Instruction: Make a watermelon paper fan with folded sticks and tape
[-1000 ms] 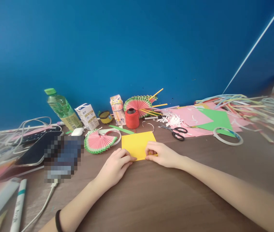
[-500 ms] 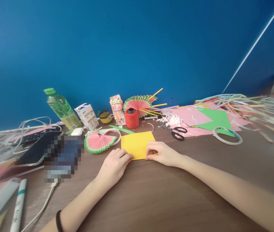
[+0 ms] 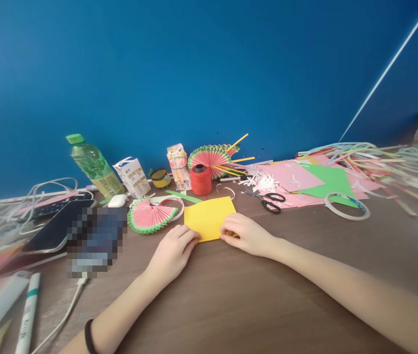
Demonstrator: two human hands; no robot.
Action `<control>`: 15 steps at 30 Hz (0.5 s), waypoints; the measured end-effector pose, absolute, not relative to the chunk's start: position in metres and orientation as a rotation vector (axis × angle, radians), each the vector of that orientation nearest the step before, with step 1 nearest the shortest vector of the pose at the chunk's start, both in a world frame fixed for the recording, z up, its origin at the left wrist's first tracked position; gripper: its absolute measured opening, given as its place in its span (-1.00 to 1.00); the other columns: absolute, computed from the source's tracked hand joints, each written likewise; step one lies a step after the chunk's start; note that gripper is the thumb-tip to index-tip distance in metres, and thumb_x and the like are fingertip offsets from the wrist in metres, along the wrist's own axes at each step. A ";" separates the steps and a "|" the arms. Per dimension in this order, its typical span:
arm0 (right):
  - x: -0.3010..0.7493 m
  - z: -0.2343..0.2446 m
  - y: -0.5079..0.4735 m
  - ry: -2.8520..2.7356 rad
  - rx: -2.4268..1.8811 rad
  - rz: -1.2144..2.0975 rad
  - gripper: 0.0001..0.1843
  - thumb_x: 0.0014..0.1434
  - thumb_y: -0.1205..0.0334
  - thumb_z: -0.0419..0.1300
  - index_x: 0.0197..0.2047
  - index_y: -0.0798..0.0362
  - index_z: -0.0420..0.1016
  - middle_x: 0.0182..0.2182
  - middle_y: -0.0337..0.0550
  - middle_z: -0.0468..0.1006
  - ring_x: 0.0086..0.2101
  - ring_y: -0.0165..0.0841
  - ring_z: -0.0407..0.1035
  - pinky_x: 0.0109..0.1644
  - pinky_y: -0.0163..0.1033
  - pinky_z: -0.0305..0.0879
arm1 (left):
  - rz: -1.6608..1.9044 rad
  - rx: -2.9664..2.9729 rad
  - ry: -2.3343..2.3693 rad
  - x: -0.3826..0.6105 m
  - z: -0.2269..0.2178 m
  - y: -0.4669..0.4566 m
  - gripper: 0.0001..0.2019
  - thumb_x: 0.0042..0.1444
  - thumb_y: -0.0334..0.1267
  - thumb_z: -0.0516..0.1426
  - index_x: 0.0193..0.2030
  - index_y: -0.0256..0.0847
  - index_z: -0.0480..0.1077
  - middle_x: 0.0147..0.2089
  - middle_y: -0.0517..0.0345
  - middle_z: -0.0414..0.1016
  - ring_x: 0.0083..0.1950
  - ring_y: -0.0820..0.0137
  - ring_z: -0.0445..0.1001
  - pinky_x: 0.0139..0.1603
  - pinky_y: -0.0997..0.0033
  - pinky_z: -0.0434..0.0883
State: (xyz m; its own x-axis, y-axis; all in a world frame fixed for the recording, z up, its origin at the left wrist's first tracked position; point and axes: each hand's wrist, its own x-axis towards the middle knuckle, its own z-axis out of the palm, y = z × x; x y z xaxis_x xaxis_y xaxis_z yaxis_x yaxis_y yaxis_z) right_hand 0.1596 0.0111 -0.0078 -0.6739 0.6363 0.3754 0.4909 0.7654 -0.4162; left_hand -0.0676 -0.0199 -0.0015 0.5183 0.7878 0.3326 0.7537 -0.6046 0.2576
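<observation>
In the middle of the desk (image 3: 194,305), yellow paper (image 3: 210,216): lying right between both hands, near edge getting pinched at each end.
Left hand (image 3: 174,248): grasping the paper's near left corner with the fingers, also wearing a dark band (image 3: 89,337) round the wrist.
Right hand (image 3: 243,233): gripping the near right part with curled fingers, pretty much covering that corner.
Watermelon fan (image 3: 152,216): sitting left of the paper, just beyond the left hand.
Red thread spool (image 3: 201,181): standing a bit behind the paper.
Black-handled scissors (image 3: 262,198): lying beyond the right hand.
Pink sheet (image 3: 297,174) and green sheet (image 3: 326,179): overlapping farther right, near a white tape ring (image 3: 345,216).
Green-capped bottle (image 3: 96,167): standing back left, next to a white carton (image 3: 132,178).
</observation>
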 end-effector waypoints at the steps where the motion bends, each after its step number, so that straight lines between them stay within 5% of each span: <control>1: 0.160 -0.008 0.011 -2.449 -0.872 0.394 -0.85 0.18 0.31 0.04 -0.44 0.07 0.28 -0.48 -0.21 0.36 -0.40 -0.39 0.21 -0.27 -0.29 0.13 | 0.651 2.657 1.362 -0.068 -0.002 -0.020 -0.80 0.20 -0.34 -0.06 -0.29 -0.19 0.38 -0.31 0.14 0.42 -0.27 0.40 0.35 -0.24 0.41 0.34; 11: 0.157 -0.006 0.012 -2.327 -1.125 0.664 -0.90 0.15 0.30 0.09 -0.41 0.06 0.30 -0.51 -0.28 0.32 -0.44 -0.44 0.22 -0.36 -0.35 0.12 | 0.651 2.586 1.445 -0.066 -0.003 -0.018 -0.85 0.17 -0.40 -0.06 -0.27 -0.23 0.32 -0.30 0.11 0.35 -0.23 0.37 0.34 -0.19 0.38 0.34; 15: 0.156 -0.007 0.013 -2.316 -1.124 0.655 -0.93 0.14 0.30 0.11 -0.39 0.06 0.30 -0.49 -0.30 0.28 -0.44 -0.45 0.20 -0.35 -0.34 0.12 | 0.601 2.695 1.381 -0.067 -0.003 -0.017 -0.74 0.17 -0.45 -0.10 -0.12 -0.20 0.35 -0.18 0.07 0.39 -0.17 0.33 0.30 -0.14 0.31 0.31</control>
